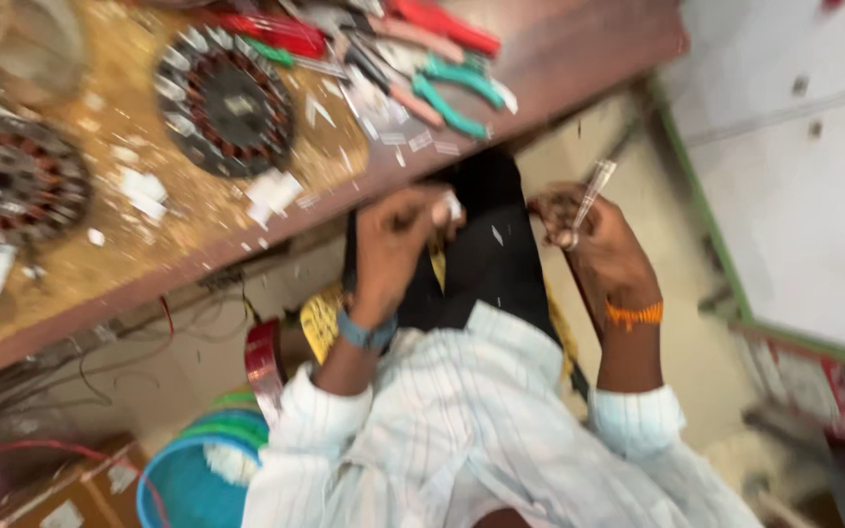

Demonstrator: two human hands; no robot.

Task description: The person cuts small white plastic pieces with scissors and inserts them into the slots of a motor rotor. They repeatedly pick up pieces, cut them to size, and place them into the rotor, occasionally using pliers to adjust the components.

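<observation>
Head view: the right hand pinches a thin silvery metal strip, its long axis rising away from the body toward the workbench edge. The left hand is curled around something small and whitish, too blurred to identify. Beyond, green-handled pliers lie near the brown wooden workbench's front edge; a round copper-wound stator sits farther left.

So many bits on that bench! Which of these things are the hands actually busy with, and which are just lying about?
In hand:
- left hand, pinching a small white piece
- right hand, holding a thin shiny strip

Lying about:
- round wound motor core on the bench
- second core at the left edge
- teal-handled pliers
- red-handled tools
- blue tub on the floor
</observation>
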